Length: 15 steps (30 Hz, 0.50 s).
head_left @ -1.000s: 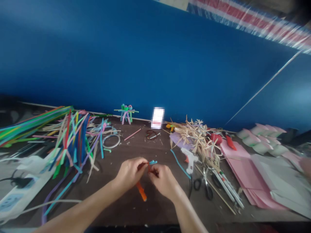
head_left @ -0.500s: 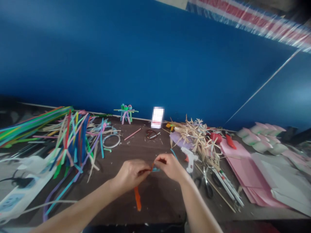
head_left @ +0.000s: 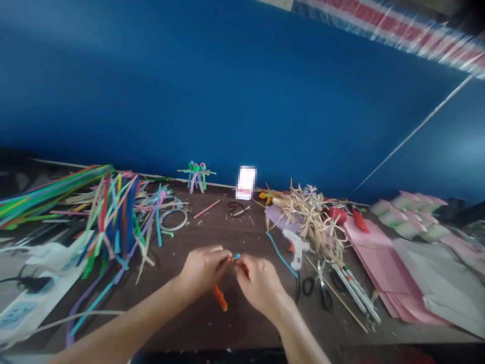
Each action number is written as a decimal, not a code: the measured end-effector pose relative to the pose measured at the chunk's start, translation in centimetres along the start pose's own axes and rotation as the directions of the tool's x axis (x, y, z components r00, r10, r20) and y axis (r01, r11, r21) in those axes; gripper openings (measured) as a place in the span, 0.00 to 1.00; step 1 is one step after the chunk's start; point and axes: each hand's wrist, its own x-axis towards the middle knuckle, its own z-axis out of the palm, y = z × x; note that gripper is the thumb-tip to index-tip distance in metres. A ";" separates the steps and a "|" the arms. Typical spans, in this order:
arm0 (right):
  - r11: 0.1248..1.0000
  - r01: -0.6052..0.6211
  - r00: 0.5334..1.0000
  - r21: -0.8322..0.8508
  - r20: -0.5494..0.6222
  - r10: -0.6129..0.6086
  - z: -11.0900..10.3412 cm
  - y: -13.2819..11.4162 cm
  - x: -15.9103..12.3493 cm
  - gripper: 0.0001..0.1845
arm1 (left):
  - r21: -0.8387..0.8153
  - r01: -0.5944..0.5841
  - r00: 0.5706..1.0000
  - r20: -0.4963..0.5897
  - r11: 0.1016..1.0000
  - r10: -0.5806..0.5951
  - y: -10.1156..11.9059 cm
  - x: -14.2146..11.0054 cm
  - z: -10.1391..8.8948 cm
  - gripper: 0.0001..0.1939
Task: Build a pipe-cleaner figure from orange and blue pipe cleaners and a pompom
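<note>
My left hand (head_left: pixel 202 267) is closed in a pinch on an orange pipe cleaner (head_left: pixel 220 298), whose fuzzy free end hangs below the palm above the dark table. Close against it, my right hand (head_left: pixel 261 280) pinches the same strand where a bit of orange and a short light-blue piece (head_left: pixel 236 256) show between the fingertips. The fingers partly hide how the orange and the blue meet. A long blue pipe cleaner (head_left: pixel 282 255) lies just beyond the right hand, beside a white glue gun (head_left: pixel 296 248).
Bundled coloured pipe cleaners (head_left: pixel 117 217) and a power strip (head_left: pixel 26 308) fill the left. A small pipe-cleaner figure (head_left: pixel 196 177) and a lit phone (head_left: pixel 246 183) stand by the blue wall. To the right are scissors (head_left: pixel 322 288), straw-like strips (head_left: pixel 310 212) and pink sheets (head_left: pixel 379 263).
My right hand has moved left and toward me, turning palm down near the left fingers. The orange end has swung right and up. More of the blue pipe cleaner by the glue gun shows.
</note>
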 end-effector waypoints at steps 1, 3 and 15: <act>1.000 0.002 1.000 -0.005 -0.007 -0.002 -0.4 0.1 0.2 0.07 | 0.005 -0.019 1.000 0.009 1.000 0.019 0.0 0.0 -0.1 0.10; 1.000 0.005 1.000 0.030 -0.010 -0.004 -1.1 0.4 0.7 0.07 | -0.006 -0.047 0.999 0.024 0.999 0.047 0.1 0.0 -0.4 0.09; 0.439 -0.211 0.967 0.873 0.253 -0.038 0.9 1.8 0.0 0.27 | -0.485 0.290 0.955 0.098 0.825 -0.278 -0.1 0.4 -0.7 0.08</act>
